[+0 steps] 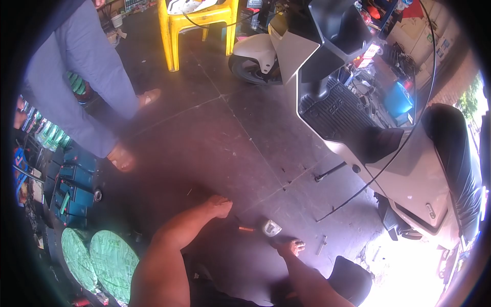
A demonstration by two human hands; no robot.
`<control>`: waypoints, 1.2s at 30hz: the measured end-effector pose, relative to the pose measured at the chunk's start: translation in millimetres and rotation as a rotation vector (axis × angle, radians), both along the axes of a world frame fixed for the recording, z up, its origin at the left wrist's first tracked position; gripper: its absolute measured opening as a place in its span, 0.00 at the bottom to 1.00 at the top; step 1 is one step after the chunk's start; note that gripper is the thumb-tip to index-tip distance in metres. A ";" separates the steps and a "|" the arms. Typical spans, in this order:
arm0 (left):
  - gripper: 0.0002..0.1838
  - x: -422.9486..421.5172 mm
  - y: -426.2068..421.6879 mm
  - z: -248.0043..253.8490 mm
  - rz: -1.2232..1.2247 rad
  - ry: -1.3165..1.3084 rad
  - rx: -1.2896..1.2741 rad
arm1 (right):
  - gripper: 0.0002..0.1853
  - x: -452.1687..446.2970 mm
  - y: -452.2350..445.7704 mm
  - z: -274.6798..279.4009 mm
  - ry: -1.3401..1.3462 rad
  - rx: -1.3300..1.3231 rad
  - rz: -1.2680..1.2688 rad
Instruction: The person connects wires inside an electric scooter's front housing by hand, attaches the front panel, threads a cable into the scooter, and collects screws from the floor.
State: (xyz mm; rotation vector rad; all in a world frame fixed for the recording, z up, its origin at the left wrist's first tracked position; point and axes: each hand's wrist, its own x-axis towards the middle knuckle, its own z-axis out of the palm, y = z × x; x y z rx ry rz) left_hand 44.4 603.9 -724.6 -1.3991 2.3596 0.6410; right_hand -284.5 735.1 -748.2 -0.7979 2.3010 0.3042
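My left hand [221, 206] is low over the dark tiled floor, its fingers looking curled; whatever they may hold is too small to make out. To the right, my right hand [293, 248] is also low with bent fingers, and its grip is unclear. Just above and left of it lies a whitish rounded part [271, 228]. A thin orange stick-like object [246, 228] rests between the two hands, touching neither. On the right hand's other side lies a small metal tool [321, 245], its kind unclear.
A pale scooter [404, 179] stands at right, a dark cable [381, 174] crossing before it. A person in grey trousers [89, 56] stands at upper left. Beyond are a yellow plastic chair [174, 43], teal boxes [76, 187] and green wrapped discs [112, 261].
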 end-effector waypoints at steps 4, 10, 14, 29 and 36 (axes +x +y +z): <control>0.11 -1.0 0.3 1.1 0.017 0.000 0.000 | 0.80 1.9 -1.3 11.0 -0.034 -0.012 -0.007; 0.12 -1.6 -0.9 13.7 0.024 0.001 0.032 | 0.79 5.4 -4.3 12.0 -0.014 -0.007 0.011; 0.12 -2.6 -3.4 11.8 0.019 0.001 0.075 | 0.79 2.0 0.0 4.0 -0.011 -0.042 0.024; 0.16 -3.0 -6.6 14.2 -0.001 -0.087 0.204 | 0.79 -1.5 2.1 2.6 -0.012 -0.032 0.024; 0.26 -7.3 -4.6 16.8 0.020 -0.115 0.247 | 0.76 3.3 1.2 15.4 -0.013 -0.022 0.017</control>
